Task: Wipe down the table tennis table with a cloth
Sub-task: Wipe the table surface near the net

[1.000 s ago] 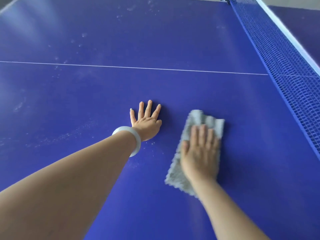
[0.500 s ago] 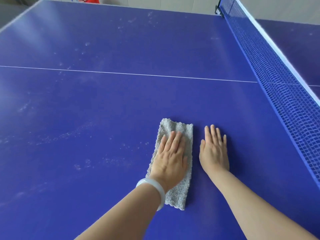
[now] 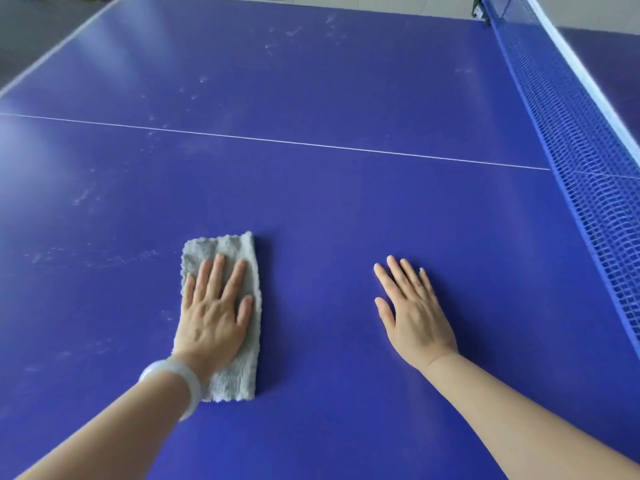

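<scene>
Cloth [image 3: 237, 249], grey, folded to a long strip, lying flat on the blue table [image 3: 329, 209], left of middle. Left hand [image 3: 213, 317] pressed flat on it, fingers straight, slightly spread; pale bangle [image 3: 188, 382] at the wrist. Right hand [image 3: 414, 315] flat on bare tabletop, well apart from the cloth, fingers straight, holding nothing. Dusty smudges [image 3: 104, 259] left of the cloth. White line [image 3: 311, 144] beyond both hands; net [image 3: 595, 181] along the right

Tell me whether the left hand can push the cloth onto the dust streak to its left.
Probably yes: the left hand lies flat on the cloth, and only bare table separates it from the dust streak close by.
</scene>
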Tool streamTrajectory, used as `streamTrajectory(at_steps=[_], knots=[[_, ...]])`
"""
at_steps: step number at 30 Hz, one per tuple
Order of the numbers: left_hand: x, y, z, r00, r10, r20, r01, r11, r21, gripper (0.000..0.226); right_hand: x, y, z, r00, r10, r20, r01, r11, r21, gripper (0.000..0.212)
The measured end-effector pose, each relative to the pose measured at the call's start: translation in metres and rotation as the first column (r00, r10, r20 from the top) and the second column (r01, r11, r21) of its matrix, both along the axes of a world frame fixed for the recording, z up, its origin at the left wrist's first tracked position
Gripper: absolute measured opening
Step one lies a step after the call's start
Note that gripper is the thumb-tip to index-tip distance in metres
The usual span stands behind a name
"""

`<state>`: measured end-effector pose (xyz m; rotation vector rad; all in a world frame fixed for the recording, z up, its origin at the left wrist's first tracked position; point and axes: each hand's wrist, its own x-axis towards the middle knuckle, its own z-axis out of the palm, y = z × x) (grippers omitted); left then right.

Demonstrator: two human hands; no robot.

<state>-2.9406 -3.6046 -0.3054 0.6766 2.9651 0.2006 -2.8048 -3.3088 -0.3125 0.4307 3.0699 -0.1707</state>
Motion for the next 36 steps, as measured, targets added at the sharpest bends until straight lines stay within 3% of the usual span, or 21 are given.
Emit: streamTrajectory(at_steps=[2,3,5,7,9,12,14,17,20,22,25,27,29,33,36], knots=[[-0.023,0.025,0.003,0.965,0.254,0.066,-0.255,0.967,0.002,0.062,-0.002,0.000,-0.002,0.992,-0.125,-0.018,0.125,0.992,-0.017,0.063],[-0.018,0.041,0.003,0.958,0.280,0.064,-0.282,0.959,0.026,0.061,-0.002,0.000,-0.003,0.985,-0.169,-0.026,0.168,0.986,-0.020,0.064],[0.021,0.079,-0.002,0.990,0.141,0.018,-0.142,0.986,0.085,0.062,-0.002,0.001,-0.003,0.979,-0.200,-0.043,0.200,0.980,-0.024,0.063],[0.083,0.113,-0.008,0.994,-0.103,-0.038,0.107,0.984,0.144,0.062,-0.003,0.002,-0.002,0.979,-0.197,-0.052,0.195,0.980,-0.049,0.060],[0.132,0.131,-0.007,0.947,-0.321,-0.005,0.318,0.933,0.167,0.062,-0.004,0.002,-0.002,0.981,-0.187,-0.043,0.184,0.981,-0.056,0.057],[0.124,0.102,-0.008,0.882,-0.466,-0.061,0.470,0.872,0.135,0.063,-0.003,0.002,0.001,0.986,-0.161,-0.038,0.160,0.987,-0.030,0.066],[0.086,0.056,-0.008,0.918,-0.389,-0.075,0.394,0.916,0.071,0.061,-0.001,0.001,0.002,0.989,-0.141,-0.035,0.141,0.990,0.009,0.076],[0.024,-0.002,-0.005,0.997,-0.045,-0.060,0.045,0.999,0.009,0.063,-0.002,0.000,0.000,0.988,-0.153,-0.030,0.154,0.988,0.021,0.074],[0.021,0.024,-0.002,0.966,0.259,-0.017,-0.258,0.965,0.037,0.063,-0.003,0.001,0.001,0.986,-0.164,-0.006,0.164,0.986,0.013,0.069],[0.055,0.068,0.000,0.983,0.181,-0.025,-0.179,0.981,0.068,0.064,-0.003,0.001,0.002,0.987,-0.159,0.001,0.159,0.987,0.000,0.068],[0.125,0.111,-0.004,0.957,-0.288,-0.026,0.289,0.951,0.113,0.063,-0.002,0.004,0.002,0.988,-0.153,-0.022,0.151,0.987,-0.049,0.066],[0.123,0.095,-0.004,0.899,-0.437,-0.027,0.437,0.893,0.107,0.064,-0.001,0.003,0.003,0.989,-0.144,-0.044,0.142,0.989,-0.042,0.073],[0.087,0.058,-0.007,0.921,-0.386,-0.055,0.389,0.919,0.065,0.063,-0.001,0.002,0.002,0.989,-0.140,-0.048,0.140,0.990,-0.019,0.080],[0.023,-0.001,-0.002,0.999,0.004,-0.045,-0.005,1.000,-0.008,0.063,-0.002,-0.002,0.005,0.986,-0.166,-0.008,0.166,0.986,0.017,0.077],[0.020,0.004,-0.005,0.999,0.053,0.003,-0.053,0.999,0.012,0.064,-0.009,-0.008,0.009,0.966,-0.256,0.046,0.257,0.966,-0.010,0.063]])
